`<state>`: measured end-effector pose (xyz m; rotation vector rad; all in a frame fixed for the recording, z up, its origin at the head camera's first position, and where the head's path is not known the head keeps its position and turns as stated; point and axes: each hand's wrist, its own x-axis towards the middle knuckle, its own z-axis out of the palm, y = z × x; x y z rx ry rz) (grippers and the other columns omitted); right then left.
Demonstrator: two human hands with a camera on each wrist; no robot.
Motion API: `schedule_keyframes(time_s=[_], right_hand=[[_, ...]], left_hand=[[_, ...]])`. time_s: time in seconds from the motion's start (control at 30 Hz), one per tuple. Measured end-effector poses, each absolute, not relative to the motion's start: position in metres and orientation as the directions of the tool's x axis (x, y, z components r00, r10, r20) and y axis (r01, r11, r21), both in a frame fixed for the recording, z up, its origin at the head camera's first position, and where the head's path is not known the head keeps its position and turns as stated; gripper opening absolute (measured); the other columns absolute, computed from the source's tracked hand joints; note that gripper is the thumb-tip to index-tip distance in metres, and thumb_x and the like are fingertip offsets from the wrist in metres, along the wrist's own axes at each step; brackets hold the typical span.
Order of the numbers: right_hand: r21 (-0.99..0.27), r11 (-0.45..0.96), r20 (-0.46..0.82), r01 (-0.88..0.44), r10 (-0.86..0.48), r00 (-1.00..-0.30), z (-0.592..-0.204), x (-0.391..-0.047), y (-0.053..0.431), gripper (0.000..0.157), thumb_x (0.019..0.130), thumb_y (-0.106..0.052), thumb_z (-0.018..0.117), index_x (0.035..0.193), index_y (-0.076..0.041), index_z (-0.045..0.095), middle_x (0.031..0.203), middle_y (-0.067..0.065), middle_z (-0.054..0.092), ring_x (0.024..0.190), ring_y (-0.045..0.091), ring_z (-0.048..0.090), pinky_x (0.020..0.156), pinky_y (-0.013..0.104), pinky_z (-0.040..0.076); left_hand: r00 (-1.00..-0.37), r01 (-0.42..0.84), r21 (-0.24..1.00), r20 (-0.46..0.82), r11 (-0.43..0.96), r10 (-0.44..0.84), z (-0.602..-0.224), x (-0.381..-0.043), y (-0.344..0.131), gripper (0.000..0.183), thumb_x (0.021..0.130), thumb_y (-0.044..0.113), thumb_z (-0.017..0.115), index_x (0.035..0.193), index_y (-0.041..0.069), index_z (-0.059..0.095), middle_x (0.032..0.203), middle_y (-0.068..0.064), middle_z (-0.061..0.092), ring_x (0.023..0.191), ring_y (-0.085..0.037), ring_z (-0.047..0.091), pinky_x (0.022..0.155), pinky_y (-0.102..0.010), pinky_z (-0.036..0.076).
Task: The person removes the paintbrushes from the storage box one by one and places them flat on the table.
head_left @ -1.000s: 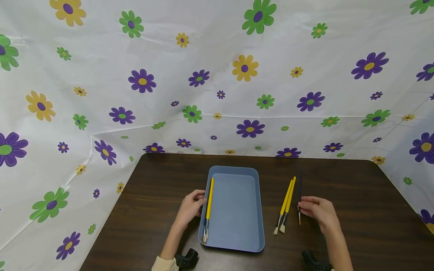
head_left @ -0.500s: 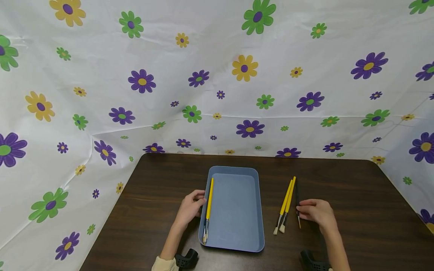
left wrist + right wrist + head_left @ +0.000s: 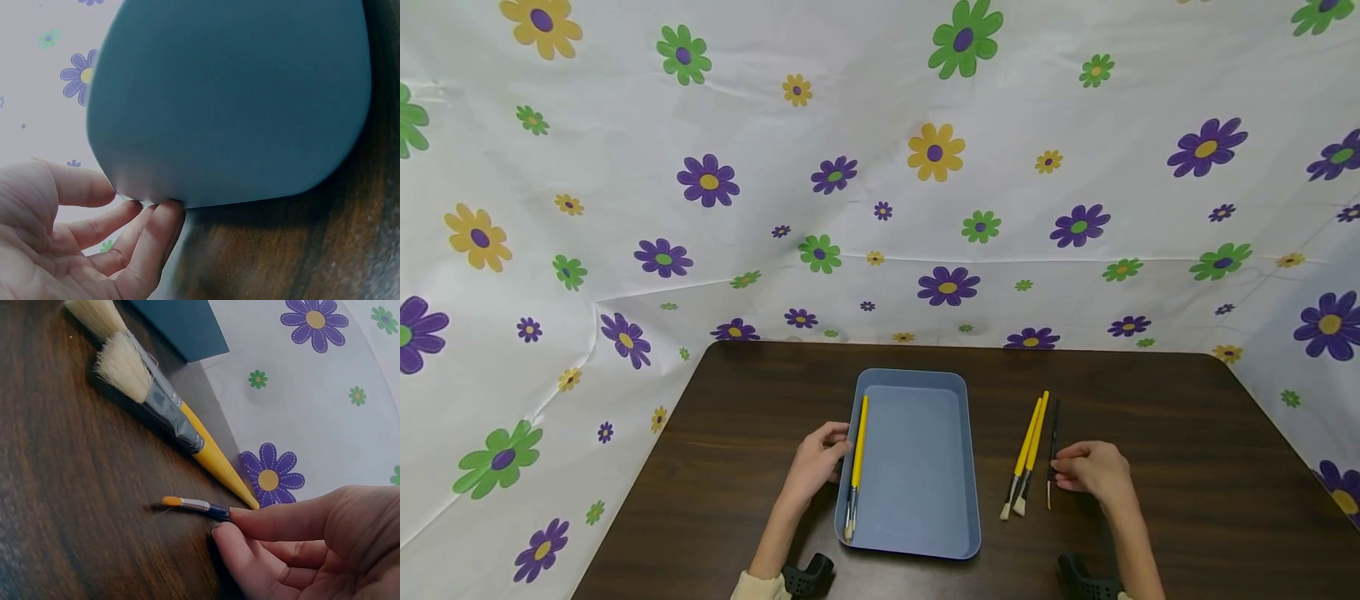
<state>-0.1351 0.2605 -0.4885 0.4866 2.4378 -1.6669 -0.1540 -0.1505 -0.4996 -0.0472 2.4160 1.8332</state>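
Observation:
My right hand [image 3: 1097, 475] pinches a thin dark paintbrush [image 3: 1054, 429] between thumb and fingertips, low over the table. Its orange tip and silver ferrule [image 3: 195, 504] show in the right wrist view. Just left of it lie two yellow-handled paintbrushes [image 3: 1033, 437] with pale bristles, side by side and bristles toward me. My left hand [image 3: 812, 464] holds the left side of a blue-grey tray [image 3: 917, 467], thumb at the rim and fingers against the outer wall [image 3: 231, 125]. Inside, along the tray's left wall, lies a yellow-handled paintbrush [image 3: 860, 442]; dark ferrule parts beside it are unclear.
A dark wood-grain table [image 3: 1180, 433] carries everything, its far edge against a white flower-patterned cloth [image 3: 850, 125]. Bare tabletop separates the tray from the loose brushes. Black wrist mounts [image 3: 808, 575] sit on both forearms.
My right hand has shifted left and slightly nearer, bringing the thin dark paintbrush closer to the two yellow ones. The left hand keeps its place on the tray. The head view has turned slightly.

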Motion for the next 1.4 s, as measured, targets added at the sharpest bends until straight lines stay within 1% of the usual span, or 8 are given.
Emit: schedule_keyframes(time_s=[0.33, 0.73, 0.97, 1.1, 1.4], right_hand=[[-0.876, 0.332, -0.301, 0.348, 0.187, -0.935, -0.488, -0.136, 0.262, 0.016, 0.096, 0.007, 0.063, 0.104, 0.021, 0.065, 0.077, 0.007, 0.071, 0.063, 0.015, 0.069, 0.059, 0.029, 0.061], [-0.885, 0.309, -0.296, 0.349, 0.205, -0.933, -0.482, -0.135, 0.26, 0.023, 0.098, 0.001, 0.064, 0.111, 0.02, 0.063, 0.081, 0.007, 0.072, 0.065, 0.015, 0.07, 0.061, 0.029, 0.061], [-0.895, 0.335, -0.245, 0.294, 0.181, -0.952, -0.47, -0.135, 0.249, 0.03, 0.101, -0.004, 0.064, 0.117, 0.021, 0.062, 0.089, 0.011, 0.074, 0.068, 0.015, 0.071, 0.064, 0.03, 0.062], [-0.905, 0.334, -0.223, 0.264, 0.158, -0.962, -0.462, -0.134, 0.239, 0.032, 0.101, -0.006, 0.064, 0.12, 0.021, 0.061, 0.09, 0.013, 0.073, 0.07, 0.015, 0.071, 0.065, 0.03, 0.062], [-0.933, 0.304, -0.165, 0.192, 0.11, -0.98, -0.451, -0.131, 0.223, 0.033, 0.101, -0.006, 0.065, 0.122, 0.019, 0.061, 0.095, 0.017, 0.074, 0.076, 0.017, 0.073, 0.072, 0.031, 0.062]], left_hand=[[-0.995, -0.072, 0.959, -0.088, 0.273, 0.047, -0.499, -0.154, -0.151, 0.037, 0.097, 0.009, 0.064, 0.13, -0.007, 0.064, 0.111, -0.016, 0.066, 0.091, -0.024, 0.064, 0.059, -0.04, 0.061], [-0.995, -0.078, 0.957, -0.094, 0.279, 0.044, -0.499, -0.153, -0.151, 0.037, 0.097, 0.009, 0.065, 0.13, -0.007, 0.064, 0.111, -0.016, 0.066, 0.091, -0.024, 0.064, 0.06, -0.04, 0.062], [-0.994, -0.08, 0.957, -0.096, 0.277, 0.044, -0.499, -0.154, -0.152, 0.037, 0.098, 0.009, 0.064, 0.13, -0.008, 0.063, 0.111, -0.016, 0.065, 0.09, -0.024, 0.064, 0.059, -0.041, 0.062], [-0.994, -0.083, 0.957, -0.099, 0.277, 0.044, -0.5, -0.154, -0.151, 0.037, 0.098, 0.009, 0.064, 0.131, -0.008, 0.063, 0.112, -0.016, 0.066, 0.09, -0.025, 0.065, 0.059, -0.041, 0.062], [-0.994, -0.077, 0.954, -0.095, 0.289, 0.048, -0.499, -0.154, -0.151, 0.037, 0.098, 0.01, 0.064, 0.13, -0.007, 0.064, 0.112, -0.016, 0.066, 0.089, -0.023, 0.064, 0.059, -0.039, 0.061]])
